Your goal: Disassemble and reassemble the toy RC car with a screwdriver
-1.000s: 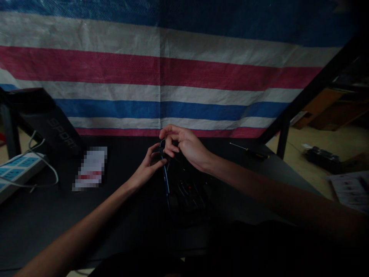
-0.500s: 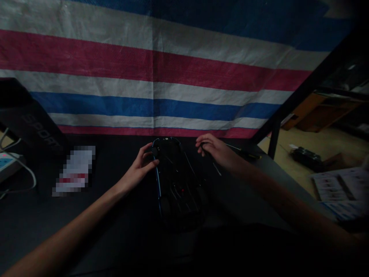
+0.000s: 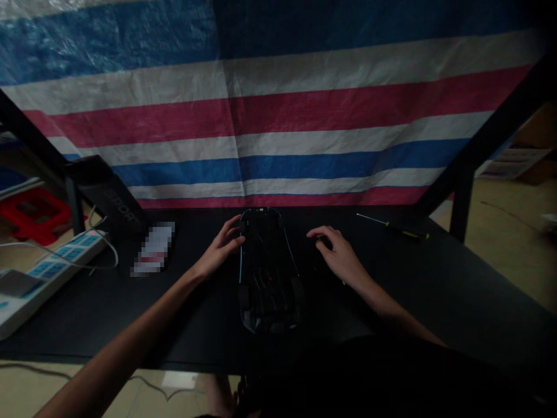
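A dark toy car (image 3: 266, 264) with light blue edges lies upside down on the black table, its wheels and underside showing. My left hand (image 3: 221, 251) is at the car's far left side, fingers and thumb closed against its edge. To the right of the car, my right hand (image 3: 334, 251) hovers low over the table, fingers bent and apart, with nothing visible in it. Under its wrist a thin dark thing with a small glint (image 3: 343, 283) is too dim to name. A screwdriver (image 3: 394, 227) with a black and yellow handle lies farther right.
A blurred-out flat thing (image 3: 154, 248) lies on the left of the table (image 3: 195, 325). Behind it stands a dark box marked SPORT (image 3: 117, 200). A white power strip (image 3: 65, 267) with cables is at the left edge. A striped sheet (image 3: 278, 116) hangs along the back.
The view has swung, showing more of the table's left side and the whole screwdriver. My right hand's fingers have loosened, and a thin silver piece beneath it shows less. My left hand stays on the car.
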`<state>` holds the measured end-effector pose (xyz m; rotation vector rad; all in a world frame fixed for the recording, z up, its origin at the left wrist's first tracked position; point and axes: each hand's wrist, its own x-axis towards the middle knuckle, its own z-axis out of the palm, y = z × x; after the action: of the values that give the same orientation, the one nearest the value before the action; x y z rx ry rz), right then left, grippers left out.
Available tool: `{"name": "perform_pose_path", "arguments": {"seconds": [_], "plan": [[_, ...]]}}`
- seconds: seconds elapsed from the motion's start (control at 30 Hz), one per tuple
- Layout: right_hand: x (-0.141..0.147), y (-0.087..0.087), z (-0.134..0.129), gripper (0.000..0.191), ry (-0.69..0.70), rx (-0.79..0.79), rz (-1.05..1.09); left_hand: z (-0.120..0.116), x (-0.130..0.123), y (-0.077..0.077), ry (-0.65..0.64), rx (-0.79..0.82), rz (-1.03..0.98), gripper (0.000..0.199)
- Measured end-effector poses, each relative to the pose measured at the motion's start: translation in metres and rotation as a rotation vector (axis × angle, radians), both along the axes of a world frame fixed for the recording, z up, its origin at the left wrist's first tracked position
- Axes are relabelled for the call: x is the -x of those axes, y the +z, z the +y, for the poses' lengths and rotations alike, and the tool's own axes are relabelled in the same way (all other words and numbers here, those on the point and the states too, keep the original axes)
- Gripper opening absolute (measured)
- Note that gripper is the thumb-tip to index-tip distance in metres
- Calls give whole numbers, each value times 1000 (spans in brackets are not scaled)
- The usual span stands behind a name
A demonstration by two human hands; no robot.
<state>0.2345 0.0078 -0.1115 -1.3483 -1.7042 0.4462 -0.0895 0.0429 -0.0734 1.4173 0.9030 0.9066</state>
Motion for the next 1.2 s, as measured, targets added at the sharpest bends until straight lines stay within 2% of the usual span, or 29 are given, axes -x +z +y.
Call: {"name": "perform_pose_path", "arguments": {"seconds": [0.23,0.57,0.77,1.2], "plan": [[-5,-12,3,29,-25,-9,31,7,-1,-6,5,-1,-64,72],[1,-10,1,27,-13,-54,-23,2,-5,-7,64,3,-80,80],[-3,-15,1,26,-22,-47,-25,0,-9,-7,84,22,-95,82],[-4,-16,2,25,-37,-44,54,-1,-4,-8,19,42,-144,83]]}}
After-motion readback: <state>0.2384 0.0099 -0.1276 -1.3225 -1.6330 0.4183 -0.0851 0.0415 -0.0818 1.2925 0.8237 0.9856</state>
